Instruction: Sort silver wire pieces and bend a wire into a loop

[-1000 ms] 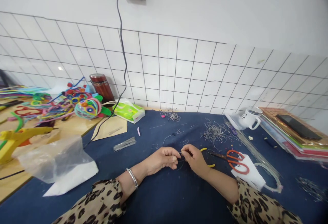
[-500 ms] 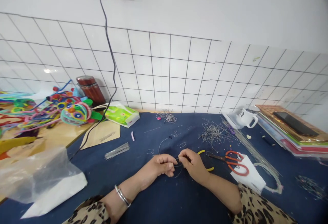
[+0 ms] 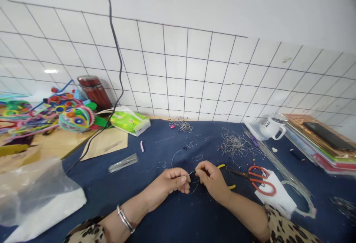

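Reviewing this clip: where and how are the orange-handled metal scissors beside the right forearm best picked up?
Probably by the two handle loops, coming from the right. The orange-handled metal scissors lie with these open loops on the right, partly over a flat white sheet; the dark blades point left toward the yellow-handled tool, making that side riskier.

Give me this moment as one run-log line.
left hand: holding thin wire | right hand: pinching thin wire | nearby: yellow-handled tool, red-handled scissors

Scissors [image 3: 249, 175] lie right of the right hand [image 3: 213, 181], the mug [image 3: 272, 127] behind them.
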Tool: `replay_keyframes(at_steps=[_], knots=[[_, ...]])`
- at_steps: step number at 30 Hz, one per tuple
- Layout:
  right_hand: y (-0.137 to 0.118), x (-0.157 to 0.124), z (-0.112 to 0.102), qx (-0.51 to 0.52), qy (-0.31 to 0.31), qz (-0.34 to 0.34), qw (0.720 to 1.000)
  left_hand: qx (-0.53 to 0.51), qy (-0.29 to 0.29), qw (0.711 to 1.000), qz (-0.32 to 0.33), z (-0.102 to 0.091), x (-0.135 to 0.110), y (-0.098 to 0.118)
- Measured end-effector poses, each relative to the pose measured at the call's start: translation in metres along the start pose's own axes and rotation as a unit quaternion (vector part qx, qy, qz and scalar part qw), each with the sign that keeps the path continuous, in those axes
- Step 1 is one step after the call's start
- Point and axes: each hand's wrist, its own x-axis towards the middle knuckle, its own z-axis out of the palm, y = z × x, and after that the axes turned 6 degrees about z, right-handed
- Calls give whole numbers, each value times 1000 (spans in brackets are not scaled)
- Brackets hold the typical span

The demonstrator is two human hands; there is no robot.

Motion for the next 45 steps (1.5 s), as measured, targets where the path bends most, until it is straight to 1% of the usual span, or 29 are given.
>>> replay_keyframes(at_steps=[4,10,15,17,19,21,23,25,27,31,33,37,39,41,42,45], knots=[[0,1,1,-2,-4,5,1000,0,18,1000,1,-2,2,-2],[1,1,0,-20,-13,0,1000,33,54,998,14,-6,2,-7],[-1,-1,-1,-28,-14,-4,1000,38,49,998,18,-5,2,-5],[-2,-2,-2,-21,-10,-3,1000,60,42,997,23,-5,2,-2],[-2,-4,-3,-14,-7,-4,1000,105,59,991,54,-8,2,2],[-2,-5,-4,-6,-3,-4,1000,167,118,975,89,-14,3,6],[-2,-6,-5,-4,-9,-4,1000,233,180,950,104,-24,5,9],[-3,-6,-5,-14,-30,-6,999,305,221,920,113,-34,6,10],[-3,-7,-4,-36,-59,-21,997,378,241,886,116,-41,7,10],[-3,-8,1,-85,-96,-70,989,519,232,815,110,-46,10,7],[-1,-8,3,-101,-101,-77,987,573,224,783,93,-45,13,7],[3,-8,5,-116,-103,-85,984,637,213,740,34,-44,25,9],[4,-8,5,-130,-110,-94,981,663,208,719,18,-44,32,9],[5,-9,5,-143,-115,-102,978,680,208,703,13,-44,38,7],[5,-9,5,-146,-117,-104,977,683,208,700,13,-45,40,5],[5,-10,3,-142,-124,-106,976,676,203,708,11,-49,42,1]])
